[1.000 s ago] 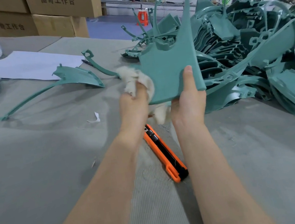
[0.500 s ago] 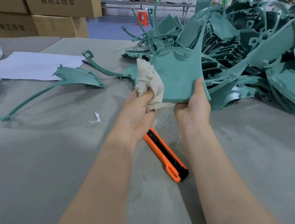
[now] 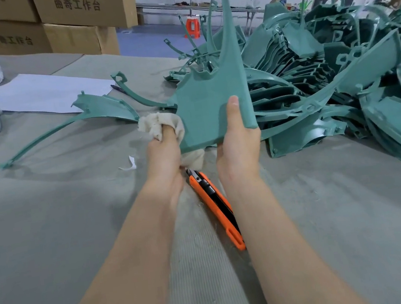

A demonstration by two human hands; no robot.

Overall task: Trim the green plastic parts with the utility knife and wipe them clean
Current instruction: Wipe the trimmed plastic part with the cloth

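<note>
Our right hand grips the green plastic part by its lower corner, upright above the mid-surface. Our left hand clamps a cloth wad against its left edge. The utility knife lies on the surface between our forearms.

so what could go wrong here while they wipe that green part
1. The orange utility knife lies on the table just under both hands, metal tip toward them; lowering the hands could meet the blade.
2. The right hand pinches only the lower corner of the flat green plastic part, so the left hand pushing with the off-white cloth might twist it loose.
</note>
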